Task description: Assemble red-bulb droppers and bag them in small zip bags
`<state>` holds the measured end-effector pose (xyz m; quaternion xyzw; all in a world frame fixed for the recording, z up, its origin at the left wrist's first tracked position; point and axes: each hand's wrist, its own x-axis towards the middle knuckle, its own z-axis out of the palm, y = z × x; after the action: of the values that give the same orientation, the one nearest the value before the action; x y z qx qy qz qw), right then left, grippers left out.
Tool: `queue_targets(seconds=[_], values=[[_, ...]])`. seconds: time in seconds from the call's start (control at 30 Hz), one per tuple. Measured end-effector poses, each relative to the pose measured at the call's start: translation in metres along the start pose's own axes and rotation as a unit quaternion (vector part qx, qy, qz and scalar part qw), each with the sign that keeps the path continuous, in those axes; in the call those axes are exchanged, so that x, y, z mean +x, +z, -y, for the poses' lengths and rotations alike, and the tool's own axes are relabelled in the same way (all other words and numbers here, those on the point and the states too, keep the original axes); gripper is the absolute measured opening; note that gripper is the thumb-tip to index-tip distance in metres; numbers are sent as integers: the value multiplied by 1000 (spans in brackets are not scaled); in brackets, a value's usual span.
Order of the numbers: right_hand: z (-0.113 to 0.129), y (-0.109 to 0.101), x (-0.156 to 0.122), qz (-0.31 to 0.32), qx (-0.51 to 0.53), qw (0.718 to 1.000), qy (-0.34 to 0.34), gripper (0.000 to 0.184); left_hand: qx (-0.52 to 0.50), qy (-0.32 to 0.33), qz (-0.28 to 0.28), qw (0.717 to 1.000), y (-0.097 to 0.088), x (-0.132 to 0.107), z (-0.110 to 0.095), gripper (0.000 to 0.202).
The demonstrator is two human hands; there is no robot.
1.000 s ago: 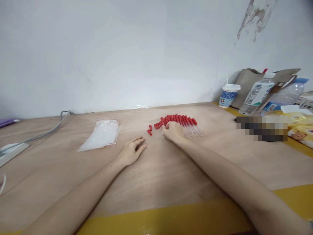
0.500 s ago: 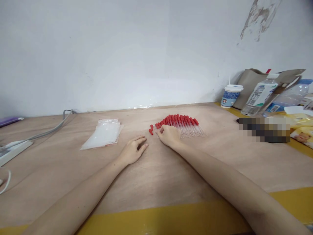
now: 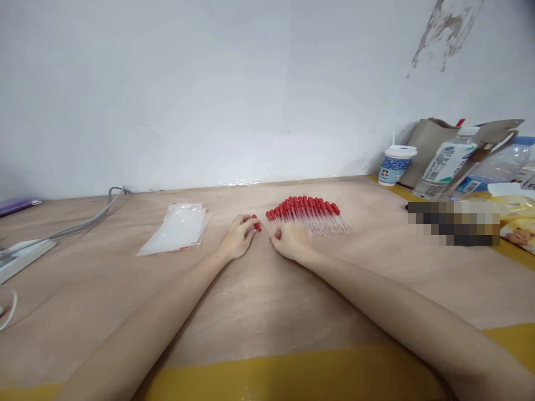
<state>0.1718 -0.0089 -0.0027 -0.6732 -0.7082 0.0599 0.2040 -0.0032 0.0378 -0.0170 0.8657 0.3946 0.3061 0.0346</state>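
Observation:
Several glass droppers with red rubber bulbs (image 3: 309, 206) lie fanned side by side, bulbs toward the wall. At their left end, two loose red bulbs (image 3: 257, 226) lie by the fingertips of my left hand (image 3: 239, 238). Its thumb and forefinger close around the nearer bulb. My right hand (image 3: 292, 239) rests over the lower left part of the row, fingers curled in. A thin clear glass tube (image 3: 266, 224) runs to its fingertips, which appear to pinch it. The palm side of this hand is hidden.
Clear plastic zip bags (image 3: 178, 229) lie stacked to the left. Beyond them are a power strip (image 3: 31, 257) and a grey cable (image 3: 94, 218). On the right stand a paper cup (image 3: 395, 167), a plastic bottle (image 3: 445, 161) and a grey bag (image 3: 422, 145). A wall closes off the back.
My left hand has moved right and forward, up to the loose red bulbs, and its fingers have closed in. My right hand has shifted slightly toward me, uncovering more of the row's bulbs.

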Motion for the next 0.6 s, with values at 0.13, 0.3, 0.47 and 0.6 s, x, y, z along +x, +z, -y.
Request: queue_targets(seconds=[0.13, 0.3, 0.47, 0.6], values=[[-27, -22, -21, 46, -4, 998, -38, 16, 0, 4, 3, 1000, 3, 5, 2, 20], [-51, -38, -26, 89, 55, 990, -93, 18, 21, 0, -18, 1000, 6, 8, 1, 9], [-47, -19, -26, 64, 140, 975, -161, 24, 55, 8, -48, 997, 7, 6, -1, 6], [-44, -9, -34, 48, 153, 964, -214, 11, 37, -5, -60, 997, 3, -1, -4, 9]])
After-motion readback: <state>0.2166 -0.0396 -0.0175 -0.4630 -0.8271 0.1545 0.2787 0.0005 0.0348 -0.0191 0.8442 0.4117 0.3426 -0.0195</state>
